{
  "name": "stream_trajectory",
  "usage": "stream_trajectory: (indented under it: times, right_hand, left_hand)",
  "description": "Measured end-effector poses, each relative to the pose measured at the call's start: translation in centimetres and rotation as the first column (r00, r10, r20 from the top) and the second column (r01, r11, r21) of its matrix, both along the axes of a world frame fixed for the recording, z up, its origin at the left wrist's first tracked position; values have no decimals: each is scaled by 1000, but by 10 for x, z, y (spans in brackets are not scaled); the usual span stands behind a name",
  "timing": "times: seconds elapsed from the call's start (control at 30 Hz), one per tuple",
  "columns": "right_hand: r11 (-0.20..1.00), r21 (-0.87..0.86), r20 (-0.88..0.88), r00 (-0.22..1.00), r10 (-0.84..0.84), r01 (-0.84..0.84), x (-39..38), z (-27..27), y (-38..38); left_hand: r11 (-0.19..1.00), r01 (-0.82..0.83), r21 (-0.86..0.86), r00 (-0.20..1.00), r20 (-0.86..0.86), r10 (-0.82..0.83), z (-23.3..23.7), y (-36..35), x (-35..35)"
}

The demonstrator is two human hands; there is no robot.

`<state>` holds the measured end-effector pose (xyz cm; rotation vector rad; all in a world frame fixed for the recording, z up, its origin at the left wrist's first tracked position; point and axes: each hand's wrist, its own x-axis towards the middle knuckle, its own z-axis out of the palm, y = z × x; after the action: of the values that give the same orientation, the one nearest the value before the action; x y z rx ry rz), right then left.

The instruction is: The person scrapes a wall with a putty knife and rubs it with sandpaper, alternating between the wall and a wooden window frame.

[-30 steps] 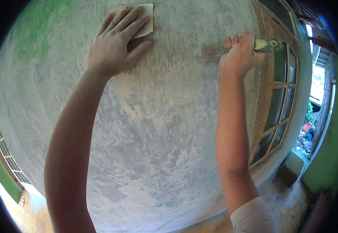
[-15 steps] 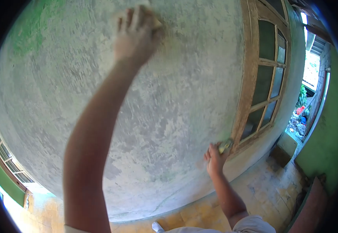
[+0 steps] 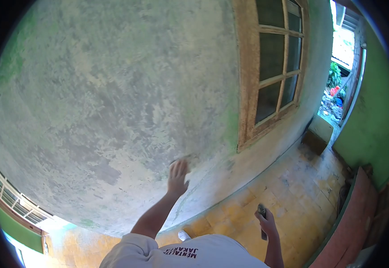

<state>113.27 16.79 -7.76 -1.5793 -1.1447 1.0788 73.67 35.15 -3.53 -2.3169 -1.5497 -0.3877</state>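
Observation:
My left hand (image 3: 178,175) presses against the lower part of the patchy grey-green wall (image 3: 114,102), its fingers pointing up. A thin dark edge shows at the fingertips. What lies under the palm is mostly hidden, and I cannot make it out. Lower down to the right, my right hand (image 3: 269,222) is away from the wall, above the yellow tiles. Its fingers are wrapped round a scraper (image 3: 262,210), held upright, with one end above the fist and a dark narrow part below it.
A wooden-framed window (image 3: 248,89) is set in the wall at right. Beyond it a box (image 3: 318,135) stands on the tiled floor (image 3: 230,205) beside a doorway. A reddish board (image 3: 348,219) leans at the right, near a green wall (image 3: 368,107).
My left hand has come down from high on the wall to its lower part. My right hand has left the wall by the window corner and dropped lower. The view has shifted right and down.

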Motion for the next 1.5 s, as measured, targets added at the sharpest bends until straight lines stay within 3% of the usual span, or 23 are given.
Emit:
stream_trajectory:
  times: [0.03, 0.1, 0.17, 0.23, 0.27, 0.3, 0.33, 0.37, 0.43, 0.5, 0.57, 0.6, 0.63, 0.7, 0.73, 0.77, 0.83, 0.87, 1.0, 1.07, 1.17, 1.37, 1.5]
  right_hand:
    - [1000, -1, -8, 1000, -15, 15, 11, 7, -11]
    - [985, -105, 431, 887, 168, -136, 29, 24, -36]
    - [977, -154, 448, 871, 203, -149, 41, 31, -47]
    - [999, 36, -17, 999, 33, -32, 46, 44, -49]
    - [999, 19, -23, 999, 33, -32, 44, 57, -46]
    - [970, 172, -381, 920, -93, 169, 37, 71, -38]
    - [883, 235, -696, 704, -139, 406, 30, 80, -31]
    - [888, 220, -692, 706, -149, 403, 26, 83, -26]
    - [926, 315, -720, 688, 92, 206, 18, 88, -12]
    - [953, 293, -702, 694, 161, 76, 2, 92, 4]
    - [950, 308, -817, 526, 236, 53, -21, 91, 27]
    - [941, 307, -884, 408, 226, 145, -32, 85, 38]
    - [943, 300, -886, 408, 220, 143, -43, 82, 51]
    - [962, 90, -988, 145, 54, 257, -64, 77, 74]
    - [981, 114, -992, 64, 105, 160, -71, 74, 84]
    - [982, 105, -993, 69, 96, 159, -77, 77, 93]
    - [962, 210, -950, 196, 242, -172, -89, 98, 112]
    - [952, 173, -963, 158, 217, -253, -95, 107, 124]
    - [943, 172, -901, 342, 268, -285, -108, 109, 166]
    - [934, 54, -749, 604, 272, -354, -109, 112, 185]
    - [965, 26, -661, 720, 212, -260, -126, 137, 208]
    - [939, 64, -544, 777, 317, -338, -137, 157, 246]
    - [949, 115, -478, 821, 312, -294, -152, 170, 259]
  left_hand:
    - [996, -79, -30, 996, 26, 80, -17, -19, -11]
    - [957, -273, -94, 960, 30, 277, -38, -50, -39]
    - [888, -430, -163, 899, 11, 437, -37, -70, -65]
    - [848, -511, -138, 851, 56, 522, -19, -79, -83]
    - [857, -512, -67, 849, 111, 516, -11, -80, -92]
    - [858, -514, 1, 846, 165, 507, -2, -79, -99]
    - [838, -540, 76, 830, 210, 516, 13, -77, -100]
    - [801, -584, 133, 799, 271, 537, 29, -74, -97]
    - [762, -568, 311, 805, 406, 433, 56, -62, -98]
    - [753, -552, 358, 808, 453, 376, 77, -51, -103]
    - [739, -534, 411, 812, 492, 313, 90, -44, -104]
    - [729, -530, 433, 809, 515, 283, 94, -41, -103]
    - [720, -524, 455, 807, 536, 249, 97, -36, -103]
    - [697, -528, 486, 822, 498, 276, 95, -28, -103]
    - [666, -554, 500, 815, 487, 313, 92, -24, -104]
    - [634, -579, 513, 806, 476, 351, 88, -19, -105]
    - [628, -589, 509, 796, 499, 342, 79, -10, -112]
    - [596, -595, 540, 794, 509, 332, 76, -6, -112]
    - [501, -606, 618, 794, 507, 334, 69, 17, -112]
    - [437, -608, 663, 794, 501, 344, 66, 23, -116]
    - [435, -590, 680, 807, 481, 343, 62, 23, -119]
    - [462, -579, 672, 815, 495, 302, 60, 23, -125]
    - [444, -584, 680, 812, 496, 308, 65, 23, -120]
